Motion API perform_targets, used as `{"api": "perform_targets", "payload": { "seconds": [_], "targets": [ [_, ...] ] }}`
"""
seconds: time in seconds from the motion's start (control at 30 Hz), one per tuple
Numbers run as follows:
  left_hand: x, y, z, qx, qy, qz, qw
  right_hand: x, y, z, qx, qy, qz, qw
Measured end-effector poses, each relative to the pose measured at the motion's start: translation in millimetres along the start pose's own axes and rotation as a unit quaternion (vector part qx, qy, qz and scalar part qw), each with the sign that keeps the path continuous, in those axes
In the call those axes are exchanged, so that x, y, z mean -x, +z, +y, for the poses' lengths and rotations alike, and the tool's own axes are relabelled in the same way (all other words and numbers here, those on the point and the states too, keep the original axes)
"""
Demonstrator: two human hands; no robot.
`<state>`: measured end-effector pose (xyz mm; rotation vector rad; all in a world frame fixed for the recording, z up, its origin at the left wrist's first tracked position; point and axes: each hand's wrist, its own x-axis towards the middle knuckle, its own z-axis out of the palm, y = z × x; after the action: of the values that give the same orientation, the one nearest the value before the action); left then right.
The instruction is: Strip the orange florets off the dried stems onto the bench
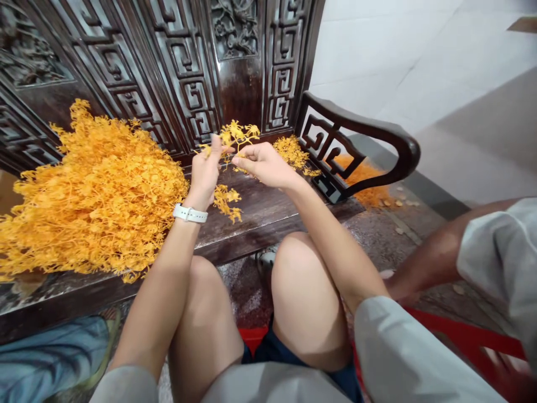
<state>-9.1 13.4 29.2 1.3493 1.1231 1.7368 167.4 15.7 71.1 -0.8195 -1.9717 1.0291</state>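
Sprig [239,134] was above the bench [262,202]. Right hand [268,164] pinched its thin stem between thumb and fingers; left hand [203,172] was curled beside it, exact grip couldn't be told. Likely light, springy, fragile at the forks; stem looked the best hold.

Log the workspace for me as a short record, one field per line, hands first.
left hand: beside the sprig, grip unclear
right hand: fingertips pinching a yellow sprig
big yellow pile: on the bench, left of both hands
small yellow pile: on the bench, near the armrest
orange pile: on the floor, beyond the armrest
nearby person: bent leg at right
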Motion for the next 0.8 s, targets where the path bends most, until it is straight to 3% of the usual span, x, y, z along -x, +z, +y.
{"api": "perform_targets", "payload": {
  "seconds": [0.07, 0.2, 0.27, 0.4, 0.5, 0.6, 0.8],
  "targets": [
    [2, 6.1, -1, -0.017, 0.06, -0.022, 0.998, -2, 3, 4, 0.022, -0.021, -0.012, 0.999],
    [-5, 6.8, -12, -0.041, 0.132, 0.009, 0.99, -3, 7, 6, 0.043, -0.036, -0.049, 0.997],
    [-12, 1.0, -18, -0.017, 0.102, 0.03, 0.994, -2, 7, 4, 0.06, -0.032, -0.083, 0.994],
    [-23, -18.3, -24, 0.043, -0.028, 0.091, 0.995, 0, 8, -5, 0.071, -0.021, -0.16, 0.984],
    [-22, -27.4, -23, 0.048, -0.079, 0.087, 0.992, 0, 10, -7, 0.033, 0.001, -0.093, 0.995],
    [-13, -21.4, -16, 0.035, -0.101, 0.037, 0.994, -3, 13, -3, 0.029, 0.011, -0.013, 0.999],
    [-1, 0.7, -3, 0.009, -0.052, -0.075, 0.996, -8, 20, 5, 0.045, 0.01, -0.002, 0.999]
  ]
}}
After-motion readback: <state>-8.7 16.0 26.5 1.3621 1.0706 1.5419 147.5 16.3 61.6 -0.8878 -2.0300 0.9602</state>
